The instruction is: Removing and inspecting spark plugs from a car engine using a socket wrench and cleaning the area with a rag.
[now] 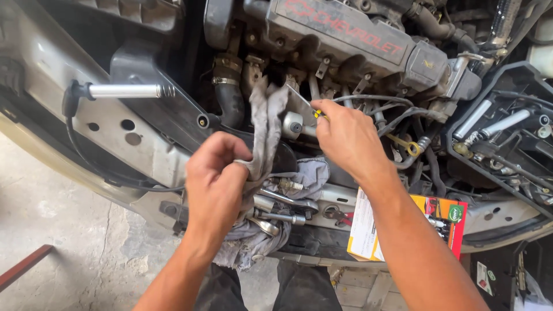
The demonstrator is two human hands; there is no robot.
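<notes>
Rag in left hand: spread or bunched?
Bunched. The left hand pinches the grey rag into a twisted strip that rises toward the engine.

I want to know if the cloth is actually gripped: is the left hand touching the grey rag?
Touching. The head view shows the left hand with its fingers closed around the grey rag, which runs up from the fist.

A single head-worn camera is looking steeply down and forward into an open engine bay (345,52), sitting close above the person's forearms. The left hand (214,173) and right hand (345,135) are filling the middle of the view. The concrete floor (52,230) is showing at lower left, and the lens is perhaps tilting slightly.
</notes>
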